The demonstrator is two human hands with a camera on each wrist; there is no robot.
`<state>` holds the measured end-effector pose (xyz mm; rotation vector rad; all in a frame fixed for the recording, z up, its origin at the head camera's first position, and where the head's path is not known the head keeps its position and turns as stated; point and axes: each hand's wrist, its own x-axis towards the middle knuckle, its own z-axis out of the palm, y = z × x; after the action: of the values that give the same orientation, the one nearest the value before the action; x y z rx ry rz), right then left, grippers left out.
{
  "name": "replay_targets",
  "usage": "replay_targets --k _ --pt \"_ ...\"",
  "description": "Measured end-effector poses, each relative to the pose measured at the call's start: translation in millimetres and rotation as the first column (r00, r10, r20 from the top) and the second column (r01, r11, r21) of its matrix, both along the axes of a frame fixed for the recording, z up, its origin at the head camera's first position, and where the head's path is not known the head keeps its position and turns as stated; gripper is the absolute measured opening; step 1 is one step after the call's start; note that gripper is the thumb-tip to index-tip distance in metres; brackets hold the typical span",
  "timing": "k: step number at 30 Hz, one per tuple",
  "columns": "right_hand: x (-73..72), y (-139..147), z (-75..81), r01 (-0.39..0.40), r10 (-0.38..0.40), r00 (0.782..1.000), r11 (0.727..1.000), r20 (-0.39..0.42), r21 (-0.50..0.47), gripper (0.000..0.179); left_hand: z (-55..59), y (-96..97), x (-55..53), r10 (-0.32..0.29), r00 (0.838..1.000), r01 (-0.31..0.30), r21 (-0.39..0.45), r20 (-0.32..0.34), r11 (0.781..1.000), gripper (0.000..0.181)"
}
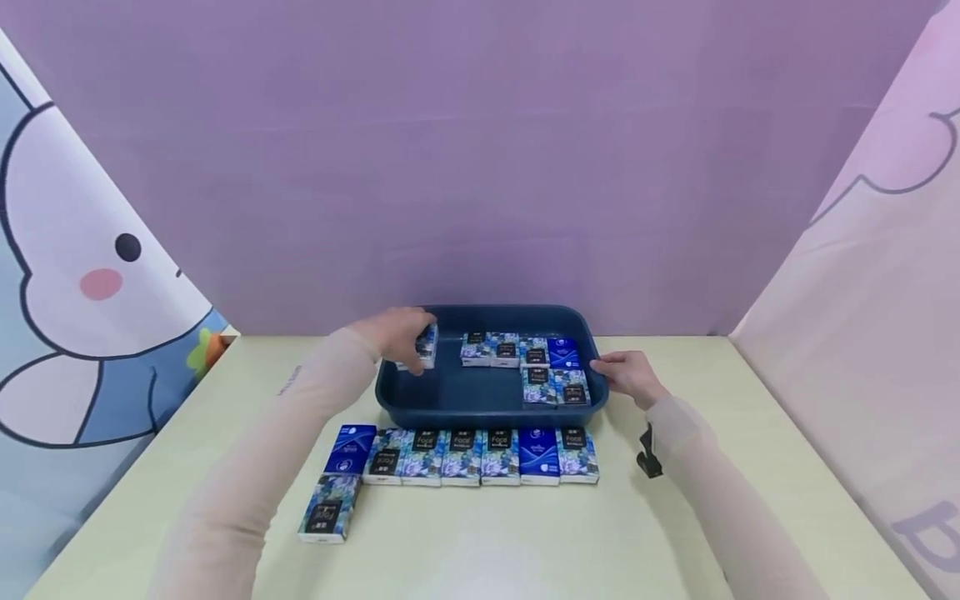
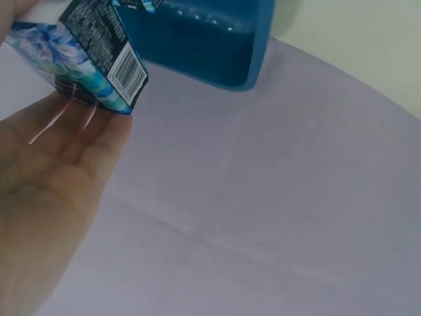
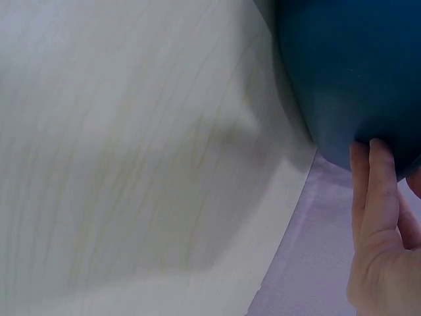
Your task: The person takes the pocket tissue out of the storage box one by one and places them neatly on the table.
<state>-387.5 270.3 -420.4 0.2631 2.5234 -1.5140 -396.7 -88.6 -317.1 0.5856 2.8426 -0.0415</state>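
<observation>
My left hand [image 1: 396, 330] grips a tissue pack [image 1: 428, 345] with a blue floral print over the left end of a dark blue plastic tray [image 1: 480, 416]. In the left wrist view, fingers and thumb hold that pack [image 2: 92, 56] by opposite sides, its barcode showing. My right hand [image 1: 630, 375] holds the tray's right rim. In the right wrist view, its fingers [image 3: 381, 191] press the tray's outer wall [image 3: 342, 85], with the thumb mostly out of frame. Inside the tray, several tissue packs [image 1: 505, 351] lie in the middle and at the right, one of them plain blue.
In front of the tray stretches a row of several tissue packs [image 1: 461, 458]. At its left end lie a plain blue pack [image 1: 350, 450] and a floral pack [image 1: 329, 507] nearer me. A purple cloth backdrop [image 1: 480, 167] rises behind the pale table [image 1: 525, 542].
</observation>
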Motion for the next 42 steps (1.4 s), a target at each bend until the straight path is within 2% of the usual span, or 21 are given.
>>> replay_targets --k 7,11,18,27,34,42 --pt "-0.7 2.4 2.0 0.013 -0.013 1.000 1.000 0.015 -0.003 0.048 4.4 -12.2 15.6 -0.047 0.999 0.046 -0.018 -0.018 0.999 0.088" --pt "-0.4 0.7 1.3 0.008 -0.008 1.000 1.000 0.013 -0.013 0.047 4.5 -15.6 27.0 -0.035 0.999 0.035 -0.042 0.006 0.999 0.090" --pt "1.0 0.0 0.9 0.006 -0.007 1.000 1.000 -0.022 -0.022 0.044 3.6 -14.4 49.3 -0.051 0.999 0.051 -0.065 0.003 0.997 0.090" --pt "3.1 0.3 0.0 -0.010 0.009 1.000 1.000 -0.023 -0.011 0.045 -3.6 -17.6 81.9 -0.065 0.998 0.066 -0.043 0.020 0.997 0.087" --pt "2.0 1.0 -1.5 0.005 -0.005 1.000 1.000 -0.012 0.006 0.045 -11.5 -26.7 102.6 -0.095 0.995 0.096 -0.041 0.025 0.995 0.087" --pt "1.4 0.6 -0.2 -0.005 0.006 1.000 1.000 -0.020 0.015 0.046 -26.2 -35.3 128.0 -0.127 0.992 0.127 -0.033 0.001 0.991 0.087"
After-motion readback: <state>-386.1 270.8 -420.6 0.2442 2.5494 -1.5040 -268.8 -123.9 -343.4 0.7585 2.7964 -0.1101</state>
